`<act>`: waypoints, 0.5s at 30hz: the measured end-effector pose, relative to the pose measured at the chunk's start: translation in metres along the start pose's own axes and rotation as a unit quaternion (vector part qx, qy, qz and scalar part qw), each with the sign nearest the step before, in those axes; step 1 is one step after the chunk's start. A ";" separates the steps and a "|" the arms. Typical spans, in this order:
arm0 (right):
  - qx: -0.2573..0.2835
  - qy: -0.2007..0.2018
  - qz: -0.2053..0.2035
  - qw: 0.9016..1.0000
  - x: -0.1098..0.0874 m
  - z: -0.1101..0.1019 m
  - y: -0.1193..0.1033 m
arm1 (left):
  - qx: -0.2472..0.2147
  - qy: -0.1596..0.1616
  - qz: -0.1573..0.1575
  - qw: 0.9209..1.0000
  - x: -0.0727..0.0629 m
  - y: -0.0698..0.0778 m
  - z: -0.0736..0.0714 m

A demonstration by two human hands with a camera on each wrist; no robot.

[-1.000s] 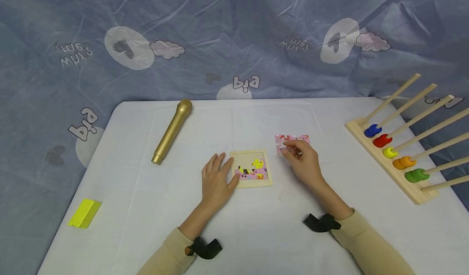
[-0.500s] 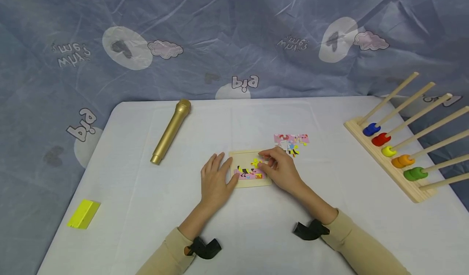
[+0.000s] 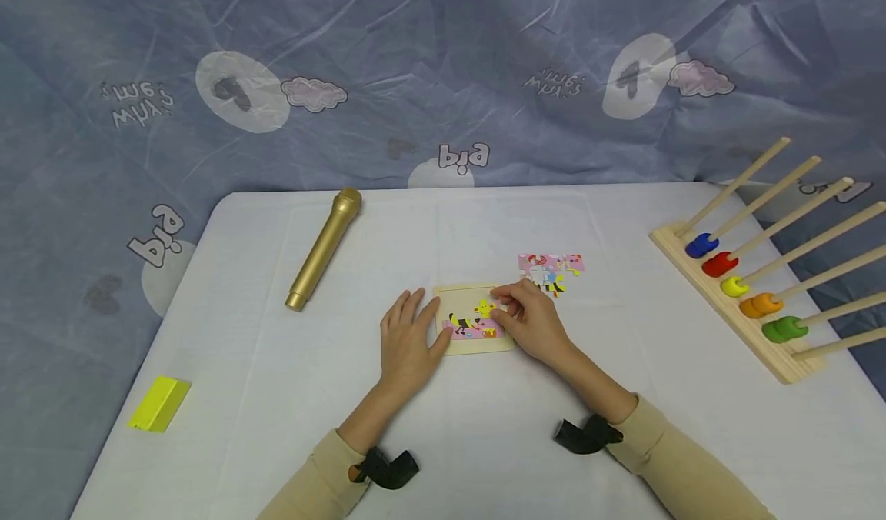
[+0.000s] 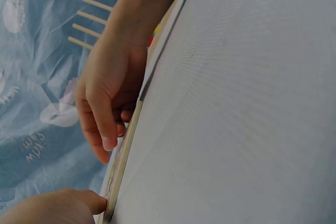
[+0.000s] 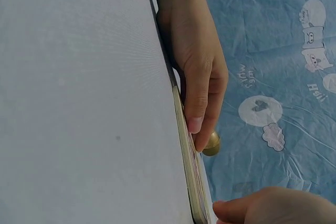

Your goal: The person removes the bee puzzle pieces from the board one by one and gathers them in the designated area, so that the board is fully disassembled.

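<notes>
A shallow wooden puzzle frame [image 3: 477, 346] lies on the table, with pink and yellow puzzle pieces [image 3: 473, 326] along its near and right part. My left hand [image 3: 407, 343] rests at the frame's left side, fingers fairly straight, thumb touching its lower left edge. Over the frame's right side, my right hand [image 3: 536, 322] pinches a puzzle piece between thumb and fingers; the piece is mostly hidden. In the left wrist view the right fingertips [image 4: 109, 143] reach down to the frame. Loose pink puzzle pieces [image 3: 551, 263] lie just beyond the right hand.
A gold toy microphone [image 3: 324, 251] lies at the back left. The yellow block [image 3: 160, 404] sits near the left table edge. At the right, a wooden peg stand [image 3: 737, 301] carries coloured beads, its pegs leaning outward. A patterned blue-grey cloth [image 3: 388, 81] hangs behind the table.
My right hand has moved left and nearer, from the loose pieces to the frame's right side, uncovering those pieces. Over the last half second it stays there. My left hand keeps its place.
</notes>
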State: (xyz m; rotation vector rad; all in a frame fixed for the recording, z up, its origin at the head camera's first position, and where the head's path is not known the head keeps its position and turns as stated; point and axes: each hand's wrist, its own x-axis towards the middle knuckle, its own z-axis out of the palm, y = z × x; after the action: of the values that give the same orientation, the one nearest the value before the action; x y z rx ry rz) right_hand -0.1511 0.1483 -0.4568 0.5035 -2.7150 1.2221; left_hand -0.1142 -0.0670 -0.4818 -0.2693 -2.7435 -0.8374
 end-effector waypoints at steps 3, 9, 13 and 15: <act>-0.012 -0.007 0.002 1.000 -0.001 0.001 0.002 | -0.002 -0.001 0.000 1.000 0.000 0.000 0.000; -0.036 -0.016 0.001 0.999 0.000 0.001 0.001 | -0.001 0.000 0.000 1.000 0.000 0.000 0.000; -0.057 -0.026 0.002 0.998 0.000 0.001 0.000 | -0.001 0.002 0.001 1.000 0.000 0.000 0.000; -0.067 -0.033 0.005 0.997 0.001 0.002 -0.001 | -0.002 0.004 0.002 1.000 0.000 -0.001 0.000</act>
State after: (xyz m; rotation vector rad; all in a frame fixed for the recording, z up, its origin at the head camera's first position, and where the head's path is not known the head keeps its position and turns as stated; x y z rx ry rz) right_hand -0.1519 0.1460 -0.4570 0.5223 -2.8342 1.0330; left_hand -0.1147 -0.0672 -0.4823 -0.2706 -2.7338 -0.8417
